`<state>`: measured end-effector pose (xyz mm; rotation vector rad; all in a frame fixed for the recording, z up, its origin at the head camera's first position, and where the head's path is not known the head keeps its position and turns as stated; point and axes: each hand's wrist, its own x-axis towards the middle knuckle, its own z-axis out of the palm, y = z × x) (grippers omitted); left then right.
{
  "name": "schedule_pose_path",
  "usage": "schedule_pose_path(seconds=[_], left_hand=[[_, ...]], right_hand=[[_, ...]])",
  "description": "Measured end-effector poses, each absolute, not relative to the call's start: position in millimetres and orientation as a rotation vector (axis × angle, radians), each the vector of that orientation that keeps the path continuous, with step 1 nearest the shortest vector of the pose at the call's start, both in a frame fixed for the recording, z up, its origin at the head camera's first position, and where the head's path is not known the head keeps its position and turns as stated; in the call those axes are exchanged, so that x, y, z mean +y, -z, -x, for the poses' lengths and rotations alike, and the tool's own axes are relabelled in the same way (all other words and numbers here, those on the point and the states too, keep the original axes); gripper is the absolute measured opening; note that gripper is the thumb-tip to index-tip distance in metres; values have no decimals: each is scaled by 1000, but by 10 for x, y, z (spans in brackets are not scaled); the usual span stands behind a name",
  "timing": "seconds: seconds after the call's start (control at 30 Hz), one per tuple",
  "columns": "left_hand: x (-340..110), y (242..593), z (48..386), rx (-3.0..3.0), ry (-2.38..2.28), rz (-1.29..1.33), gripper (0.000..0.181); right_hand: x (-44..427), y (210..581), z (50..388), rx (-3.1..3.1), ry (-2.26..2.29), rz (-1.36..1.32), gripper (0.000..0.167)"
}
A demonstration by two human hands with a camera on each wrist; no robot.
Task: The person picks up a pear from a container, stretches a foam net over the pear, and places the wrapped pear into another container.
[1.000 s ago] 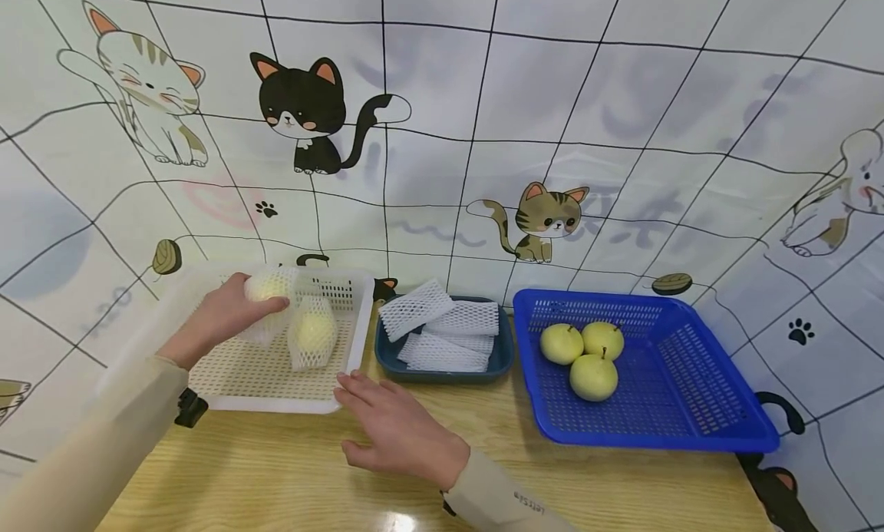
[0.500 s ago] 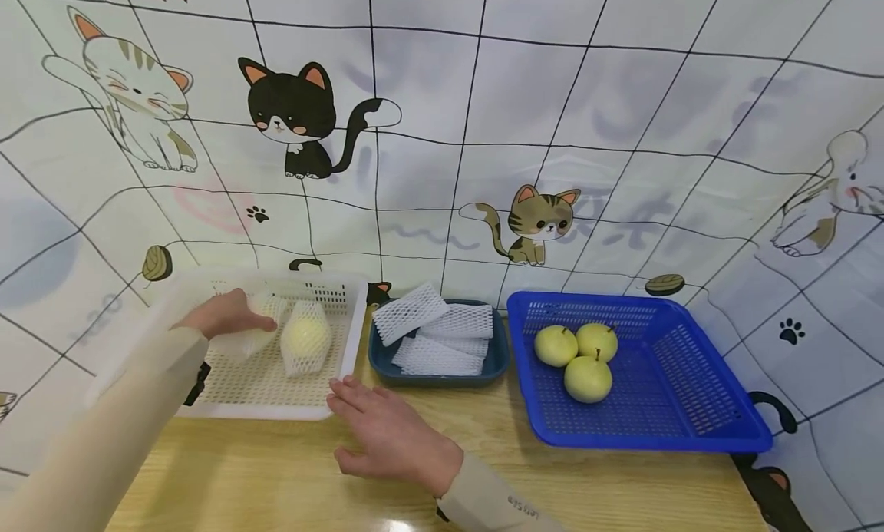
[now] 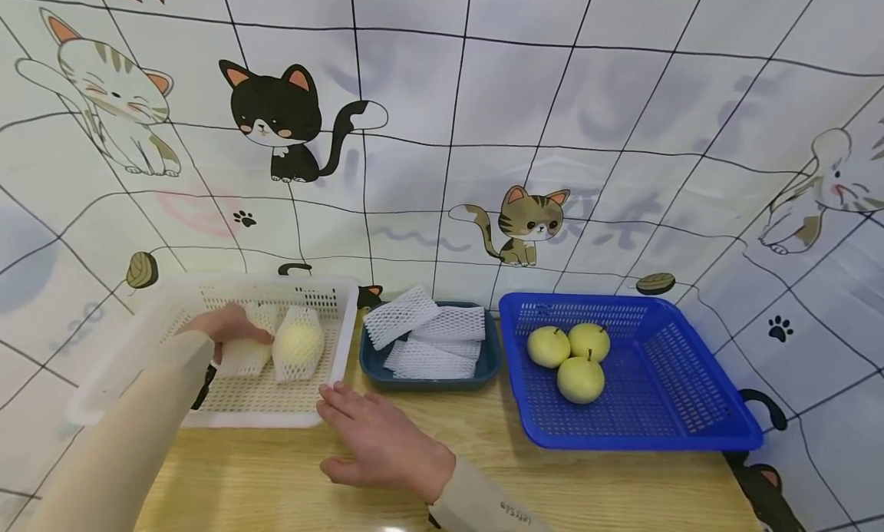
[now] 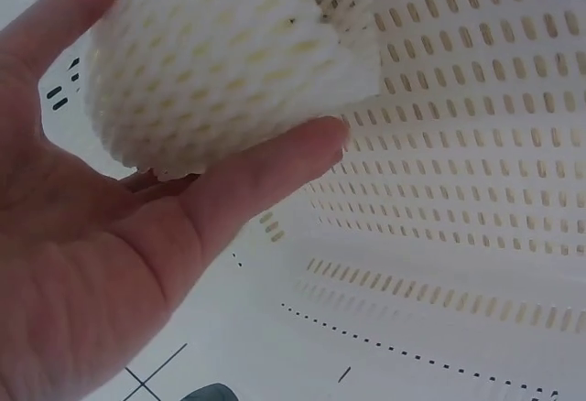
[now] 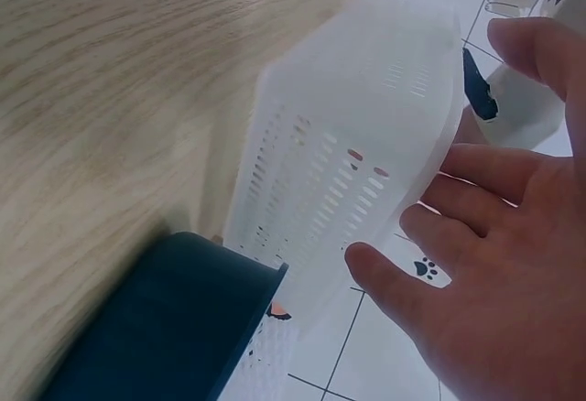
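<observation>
Left hand (image 3: 231,326): gripping, palm side down
Left thumb (image 4: 261,181): extended along grip, pointing right in head view
Left sleeve (image 3: 127,432): beige, angling up from lower left
Right hand (image 3: 387,444): palm down, fingers extended, thumb spread apart
Right sleeve (image 3: 483,501): beige, lettered, entering from bottom edge
Hands: apart, left farther forward

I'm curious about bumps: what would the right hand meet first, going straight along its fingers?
Likely the white basket, at its near corner; the right hand looks very close, perhaps touching. Depth is unclear.
</observation>
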<state>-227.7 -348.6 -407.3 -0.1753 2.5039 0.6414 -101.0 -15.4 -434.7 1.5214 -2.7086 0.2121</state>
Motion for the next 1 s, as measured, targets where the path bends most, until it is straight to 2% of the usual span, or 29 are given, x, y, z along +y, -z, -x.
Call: schedule_pose_path(seconds=[0.27,0.43,0.6,1.0], left_hand=[[-3541,4040,2282,2402,-757,271,107],[-3533,4020,2269,2412,-810,237,119],[-3535,3971,2225,2500,-757,130,118],[-3332,3739,2093,2833,-661,-74,95]], right_hand=[[-167,4339,1005,-2746,-266,-1524,70],[-63,4282,1034,-2792,-467,-1482,72],[150,4170,1043,-2827,-636,-1311,69],[836,4099,978,-2789,-932,-777,61]])
